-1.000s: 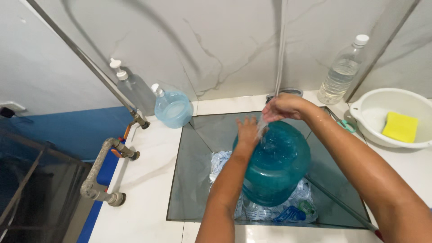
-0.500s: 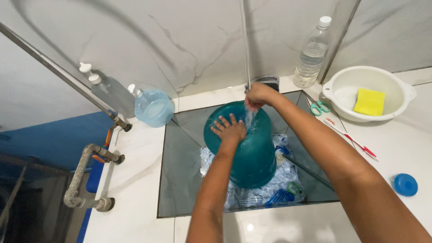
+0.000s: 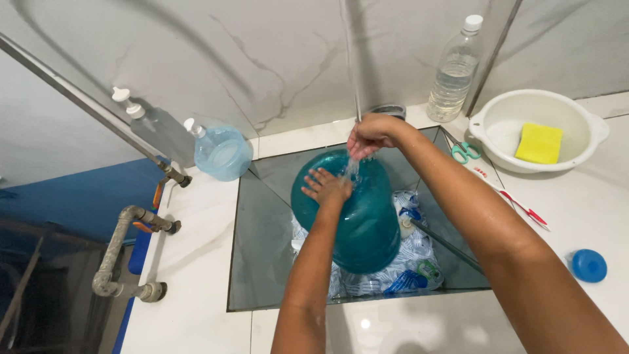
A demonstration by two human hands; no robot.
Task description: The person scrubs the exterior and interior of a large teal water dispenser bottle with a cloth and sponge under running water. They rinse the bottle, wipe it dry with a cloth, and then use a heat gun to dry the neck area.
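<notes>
The lower part of the large teal jug [image 3: 354,216] under the left hand [image 3: 327,187] hides much of the plastic packets [image 3: 413,262] beneath it, so their count cannot be told. The fingertips of the right hand [image 3: 370,134] blur in running water. Both forearms run off the bottom edge. Left of the hands, the grey pipe [image 3: 114,252] disappears into shadow below the worktop [image 3: 190,288].

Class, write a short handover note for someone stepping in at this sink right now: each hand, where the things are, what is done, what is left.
Left hand: flat on the teal water jug, open.
Right hand: cupped under the running water stream, above the jug.
Jug stands in the sink on plastic packets.
Done: jug wetted. Left, likely: more rinsing; yellow sponge sits unused in the white basin.
</notes>
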